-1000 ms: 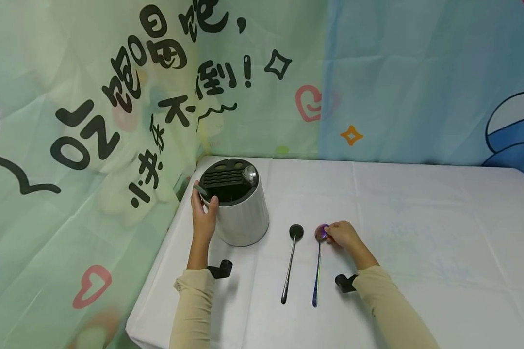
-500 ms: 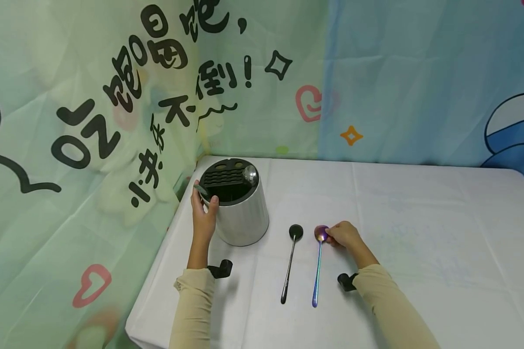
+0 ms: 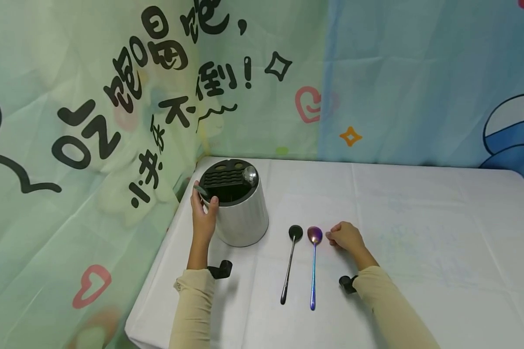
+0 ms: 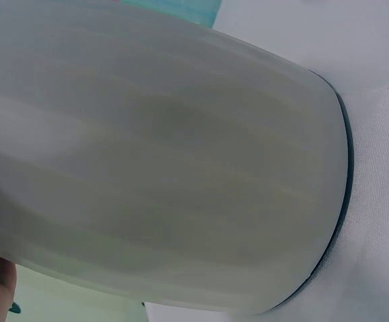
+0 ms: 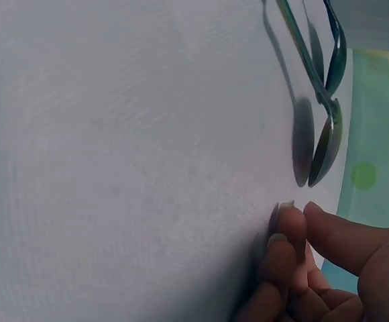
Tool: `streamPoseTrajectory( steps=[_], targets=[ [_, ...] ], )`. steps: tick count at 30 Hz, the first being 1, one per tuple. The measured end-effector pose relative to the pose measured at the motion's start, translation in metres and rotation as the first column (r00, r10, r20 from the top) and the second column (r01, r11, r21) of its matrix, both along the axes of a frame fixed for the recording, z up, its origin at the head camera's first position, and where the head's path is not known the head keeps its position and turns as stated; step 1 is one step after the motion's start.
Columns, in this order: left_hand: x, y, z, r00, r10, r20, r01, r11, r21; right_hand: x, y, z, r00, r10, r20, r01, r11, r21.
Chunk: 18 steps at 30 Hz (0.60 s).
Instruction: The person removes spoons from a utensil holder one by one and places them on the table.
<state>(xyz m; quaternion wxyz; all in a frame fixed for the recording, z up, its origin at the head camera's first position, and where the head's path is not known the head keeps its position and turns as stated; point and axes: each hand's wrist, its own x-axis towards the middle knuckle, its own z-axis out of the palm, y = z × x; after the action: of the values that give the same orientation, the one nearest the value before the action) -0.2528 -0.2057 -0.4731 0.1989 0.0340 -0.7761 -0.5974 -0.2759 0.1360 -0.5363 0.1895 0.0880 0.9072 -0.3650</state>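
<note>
My left hand [image 3: 204,220] grips the rim of a pale cylindrical utensil holder [image 3: 244,225], thumb in front and fingers round its left side. A spoon bowl [image 3: 250,175] shows in the black slotted lid, and a greenish utensil end [image 3: 201,190] pokes out by my left fingers. On the white table lie a dark spoon [image 3: 295,233] and a purple-blue spoon [image 3: 315,236], side by side, handles toward me. My right hand [image 3: 347,237] is just right of the purple-blue spoon's bowl, apart from it. Its fingers are curled with the thumb tip close to the index fingertip, holding nothing.
The white-covered table [image 3: 419,232] extends to the right. A printed cloth backdrop [image 3: 262,121] stands along its back and left edges. In the left wrist view the holder's wall [image 4: 181,168] fills most of the frame.
My right hand has let go of the purple-blue spoon's bowl and drawn slightly right. The spoon has shifted left, nearer the dark one. My left hand and the utensil holder stay put.
</note>
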Motion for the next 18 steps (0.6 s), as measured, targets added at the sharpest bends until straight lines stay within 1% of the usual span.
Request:
streamPoseTrajectory(
  steps=[1, 3, 7, 10, 14, 18],
  targets=[
    [0.000, 0.000, 0.000, 1.000, -0.002, -0.001, 0.002, 1.000, 0.000, 0.000, -0.001, 0.001, 1.000, -0.004, -0.005, 0.004, 1.000, -0.005],
    [0.000, -0.001, 0.000, 1.000, -0.003, -0.003, 0.003, 1.000, -0.001, -0.001, -0.002, 0.005, 0.999, 0.001, -0.043, -0.002, 1.000, -0.017],
    [0.000, 0.000, 0.001, 1.000, -0.004, 0.004, 0.004, 1.000, 0.003, -0.003, -0.013, 0.021, 0.986, 0.025, -0.166, -0.034, 0.998, -0.052],
    [-0.001, 0.000, 0.000, 1.000, -0.003, 0.001, 0.003, 1.000, 0.001, -0.006, -0.028, 0.039, 0.967, 0.038, -0.253, -0.065, 0.993, -0.100],
    [-0.001, -0.001, 0.001, 1.000, -0.008, -0.015, 0.008, 1.000, 0.002, -0.012, -0.051, 0.064, 0.938, 0.043, -0.345, -0.109, 0.979, -0.173],
    [-0.001, -0.001, 0.000, 1.000, -0.011, -0.019, 0.011, 1.000, 0.006, -0.016, -0.072, 0.087, 0.914, 0.055, -0.403, -0.165, 0.956, -0.243]
  ],
)
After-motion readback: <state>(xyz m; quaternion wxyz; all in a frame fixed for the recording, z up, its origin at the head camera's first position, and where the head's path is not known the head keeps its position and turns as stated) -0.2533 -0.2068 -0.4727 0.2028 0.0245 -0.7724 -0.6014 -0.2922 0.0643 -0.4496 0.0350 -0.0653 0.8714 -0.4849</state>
